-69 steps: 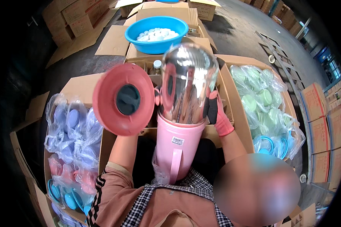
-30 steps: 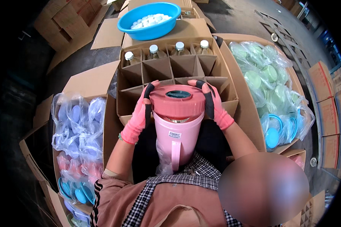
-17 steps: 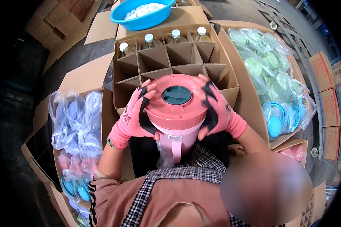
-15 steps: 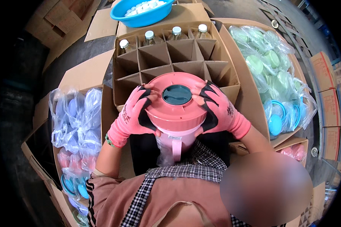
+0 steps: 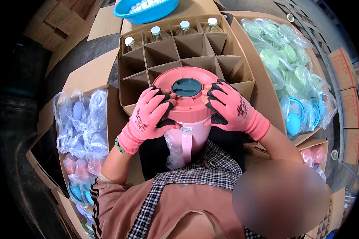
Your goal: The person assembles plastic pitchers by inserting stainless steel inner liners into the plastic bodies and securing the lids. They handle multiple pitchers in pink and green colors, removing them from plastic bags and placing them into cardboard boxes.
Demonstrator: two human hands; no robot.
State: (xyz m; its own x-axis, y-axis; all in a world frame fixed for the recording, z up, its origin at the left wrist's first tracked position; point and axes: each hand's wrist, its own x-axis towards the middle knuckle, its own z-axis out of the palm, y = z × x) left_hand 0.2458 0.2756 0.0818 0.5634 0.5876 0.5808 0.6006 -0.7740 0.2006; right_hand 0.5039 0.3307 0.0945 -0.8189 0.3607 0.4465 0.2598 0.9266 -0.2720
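A pink plastic jug [image 5: 197, 137] stands upright between my knees, with its handle [image 5: 186, 148] facing my body. On top sits a wide salmon-pink lid [image 5: 187, 115] with a round dark green centre [image 5: 186, 87]. My left hand [image 5: 150, 111], in a pink glove with dark fingertips, curls round the lid's left side, its thumb below the rim. Gloved the same way, my right hand [image 5: 234, 109] grips the right side. Clear plastic wrap [image 5: 174, 153] hangs beside the jug's lower left.
Ahead is a divided cardboard box [image 5: 187, 51] with white-capped glass bottles [image 5: 184, 28] in its far row. A blue basin [image 5: 147, 14] of white caps stands behind it. Boxes hold bagged purple lidded items [image 5: 81, 113] at left and green ones [image 5: 289, 53] at right.
Both hands have shifted slightly toward me around the lid, their fingers now nearer its front. The lid sits a little higher in view and still rests on the jug.
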